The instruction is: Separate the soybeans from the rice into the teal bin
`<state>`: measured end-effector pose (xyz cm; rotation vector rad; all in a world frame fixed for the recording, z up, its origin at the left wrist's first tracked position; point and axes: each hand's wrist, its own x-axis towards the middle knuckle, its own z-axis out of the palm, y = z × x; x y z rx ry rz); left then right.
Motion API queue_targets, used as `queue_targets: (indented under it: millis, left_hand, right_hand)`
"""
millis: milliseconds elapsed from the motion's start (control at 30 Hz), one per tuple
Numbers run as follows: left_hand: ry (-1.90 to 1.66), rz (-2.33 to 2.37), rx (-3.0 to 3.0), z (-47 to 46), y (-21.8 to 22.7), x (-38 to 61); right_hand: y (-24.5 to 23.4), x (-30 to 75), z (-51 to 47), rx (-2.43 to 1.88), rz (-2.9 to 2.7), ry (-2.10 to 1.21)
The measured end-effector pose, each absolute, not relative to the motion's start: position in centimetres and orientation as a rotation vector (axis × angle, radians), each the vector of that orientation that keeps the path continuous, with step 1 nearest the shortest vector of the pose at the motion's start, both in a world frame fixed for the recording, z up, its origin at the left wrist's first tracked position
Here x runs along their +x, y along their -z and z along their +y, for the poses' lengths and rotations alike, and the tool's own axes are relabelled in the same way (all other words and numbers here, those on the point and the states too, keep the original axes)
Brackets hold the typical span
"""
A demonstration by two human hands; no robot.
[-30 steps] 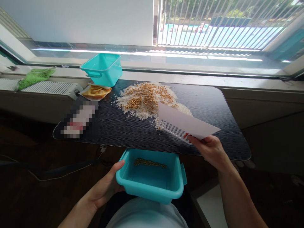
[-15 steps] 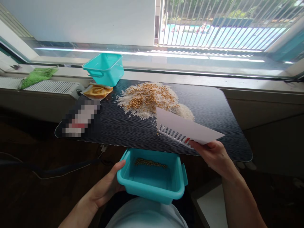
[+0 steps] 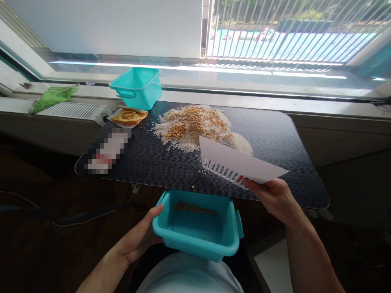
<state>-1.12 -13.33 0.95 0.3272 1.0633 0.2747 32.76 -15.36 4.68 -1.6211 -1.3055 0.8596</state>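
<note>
My left hand (image 3: 143, 232) grips the left wall of a turquoise plastic bin (image 3: 195, 246), its thumb over the rim. The bin sits against my body, just below the table's front edge. Inside it, a strip of round beans (image 3: 195, 208) lies along the far side. My right hand (image 3: 275, 199) pinches a white sheet (image 3: 238, 158) with a row of slots along its lower edge. That sheet is tilted over the table, right in front of a mixed heap of white rice grains (image 3: 241, 142) and yellow-brown beans (image 3: 195, 118). One loose bean (image 3: 193, 186) rests near the table edge.
A second turquoise bin (image 3: 139, 87) stands at the table's back left, beside a folded yellow cloth (image 3: 130, 116). A blurred-out item (image 3: 110, 150) lies on the dark table (image 3: 275, 134). A radiator (image 3: 73, 112) carrying a green cloth (image 3: 56, 97) is at left.
A single bean has come away from the slotted sheet towards the table's front edge. The view has shifted slightly; both hands keep their holds.
</note>
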Motion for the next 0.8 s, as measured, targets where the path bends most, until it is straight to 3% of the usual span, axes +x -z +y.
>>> queue_targets:
  millis: [500,800]
  left_hand:
    - [-0.309,1.063,0.316,-13.2,-1.0,-1.5]
    - [-0.313,1.111,0.311,-13.2,-1.1,-1.6]
  right_hand:
    - [-4.9,29.9,-15.5,-1.427,-1.612,-1.058]
    - [-4.1,27.8,-13.7,-1.412,-1.580,-1.014]
